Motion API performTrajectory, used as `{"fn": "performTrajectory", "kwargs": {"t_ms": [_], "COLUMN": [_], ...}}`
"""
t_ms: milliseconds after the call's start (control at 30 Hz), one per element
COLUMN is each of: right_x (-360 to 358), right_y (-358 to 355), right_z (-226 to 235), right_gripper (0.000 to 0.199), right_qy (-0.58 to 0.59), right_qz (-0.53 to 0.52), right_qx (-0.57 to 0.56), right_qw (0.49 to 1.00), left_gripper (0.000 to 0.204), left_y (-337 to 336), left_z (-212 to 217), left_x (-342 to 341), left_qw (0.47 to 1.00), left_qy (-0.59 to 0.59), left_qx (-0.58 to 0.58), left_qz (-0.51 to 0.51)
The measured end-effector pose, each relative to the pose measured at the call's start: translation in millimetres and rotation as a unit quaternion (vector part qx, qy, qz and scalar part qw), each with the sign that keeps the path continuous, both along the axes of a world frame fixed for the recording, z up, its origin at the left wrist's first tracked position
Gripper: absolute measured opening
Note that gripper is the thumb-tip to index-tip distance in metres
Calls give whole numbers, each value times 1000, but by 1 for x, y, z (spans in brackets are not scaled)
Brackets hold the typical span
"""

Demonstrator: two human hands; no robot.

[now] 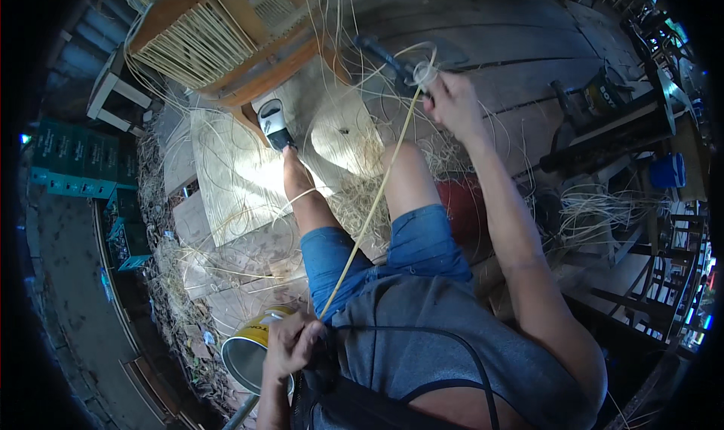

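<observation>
A long pale rattan strip (372, 207) runs taut and slanting across my lap between my hands. My left hand (290, 345) is closed on its lower end near my waist. Out in front at the upper right, my right hand (455, 107) is closed around the strip's upper part, the arm stretched out. At the right fingertips is a small whitish, see-through round piece (424, 74), whose kind I cannot make out. Just beyond stands a dark metal tool (386, 59), partly blurred. The strip's far end curls above it.
A wooden chair frame (260, 75) strung with cane lies ahead left. A yellow tin (245, 348) stands by my left hand. Loose cane shavings (362, 185) cover the board (226, 196). Green crates (83, 158) are at the left, a blue container (667, 171) at the right.
</observation>
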State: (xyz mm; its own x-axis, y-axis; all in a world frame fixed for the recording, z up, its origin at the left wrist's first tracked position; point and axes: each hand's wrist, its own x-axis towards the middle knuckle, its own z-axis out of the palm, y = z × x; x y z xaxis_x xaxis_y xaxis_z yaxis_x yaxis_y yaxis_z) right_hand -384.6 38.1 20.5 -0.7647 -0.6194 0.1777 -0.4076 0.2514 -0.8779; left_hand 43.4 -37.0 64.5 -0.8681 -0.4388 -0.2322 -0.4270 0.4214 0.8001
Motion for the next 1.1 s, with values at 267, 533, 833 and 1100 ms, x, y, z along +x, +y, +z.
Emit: {"fn": "performTrajectory", "kwargs": {"t_ms": [267,533,833,1100], "right_x": [126,153,69,-29], "right_y": [6,8,-1,1], "right_z": [-2,-34,-53,28], "right_gripper": [28,29,23,37], "right_qy": [39,-4,67,39], "right_qz": [105,94,27,-73], "right_qx": [-14,0,35,3], "right_qw": [994,996,997,997], "left_gripper": [41,29,23,21], "left_y": [-38,-16,2,-3], "left_z": [-45,-61,-47,-3], "left_x": [-142,-145,-112,-8], "left_qw": [979,990,985,996], "left_qy": [183,116,157,80], "left_qx": [-87,47,-62,-28], "left_qz": [-1,63,24,8]}}
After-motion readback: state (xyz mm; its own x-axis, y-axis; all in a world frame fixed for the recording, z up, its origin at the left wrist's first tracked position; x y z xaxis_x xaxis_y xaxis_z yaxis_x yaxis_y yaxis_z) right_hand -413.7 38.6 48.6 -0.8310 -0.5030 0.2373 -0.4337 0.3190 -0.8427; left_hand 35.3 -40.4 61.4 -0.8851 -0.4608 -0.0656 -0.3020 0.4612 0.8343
